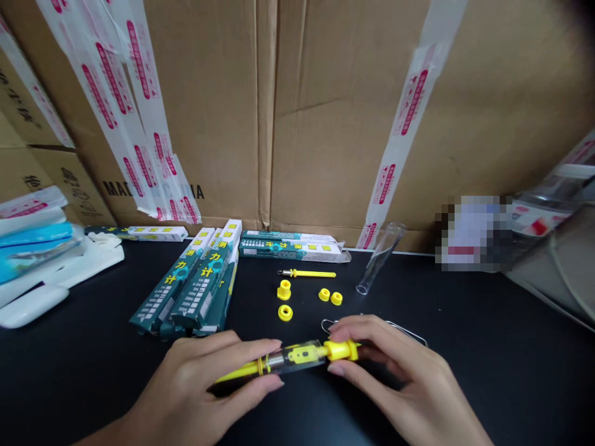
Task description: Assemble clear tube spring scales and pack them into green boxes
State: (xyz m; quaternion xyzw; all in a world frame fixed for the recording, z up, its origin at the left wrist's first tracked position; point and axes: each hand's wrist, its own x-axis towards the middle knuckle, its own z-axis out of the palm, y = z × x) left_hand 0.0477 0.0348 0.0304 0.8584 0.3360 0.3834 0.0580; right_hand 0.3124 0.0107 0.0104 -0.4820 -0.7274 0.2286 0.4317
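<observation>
Here, just above the worktop (488, 347), a clear tube (296, 365) slopes gently, showing a yellow strip (304, 354) and a silvery piece (276, 361) inside; the fingers of the left hand (195, 375) pinch it near one end, while those of the right hand (409, 368) pinch the yellow cap (338, 350) at the other. Beyond, printed boxes (211, 269) lie grouped, contents hidden, and another tube (377, 263) slants before a taped carton (325, 148).
</observation>
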